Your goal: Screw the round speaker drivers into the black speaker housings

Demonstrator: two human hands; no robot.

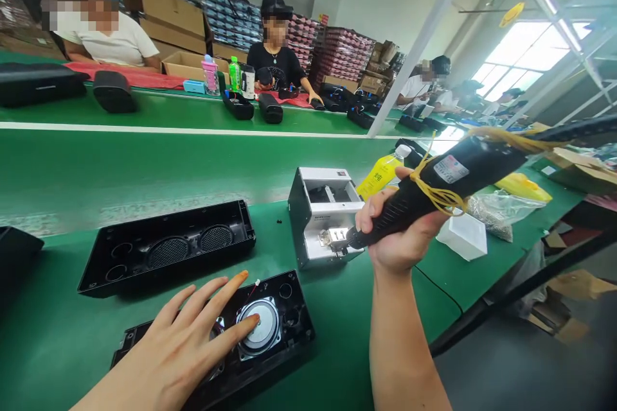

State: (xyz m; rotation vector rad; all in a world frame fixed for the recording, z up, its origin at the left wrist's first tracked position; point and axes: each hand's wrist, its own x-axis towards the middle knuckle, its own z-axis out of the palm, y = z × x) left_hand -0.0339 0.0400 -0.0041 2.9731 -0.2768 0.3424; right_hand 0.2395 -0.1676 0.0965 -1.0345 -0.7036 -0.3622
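Green conveyor bench (72, 173) w/ black speaker shells (166, 247) — stacked cartons (164, 13) behind, workers opp

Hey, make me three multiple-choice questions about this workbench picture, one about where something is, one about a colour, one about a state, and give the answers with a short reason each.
1. Where does the tip of the electric screwdriver rest?
A. at the grey screw feeder box
B. on the yellow bottle
C. on the red cloth

2. What colour is the bench surface?
A. blue
B. green
C. white

3. What is the left hand doing?
A. hanging free above the bench
B. gripping a bottle
C. pressing down on the round speaker driver in the black speaker housing

Answers: 1 A, the tip meets the feeder's front tray. 2 B, the mat is green. 3 C, fingers lie flat on the driver while the right hand holds the tool.
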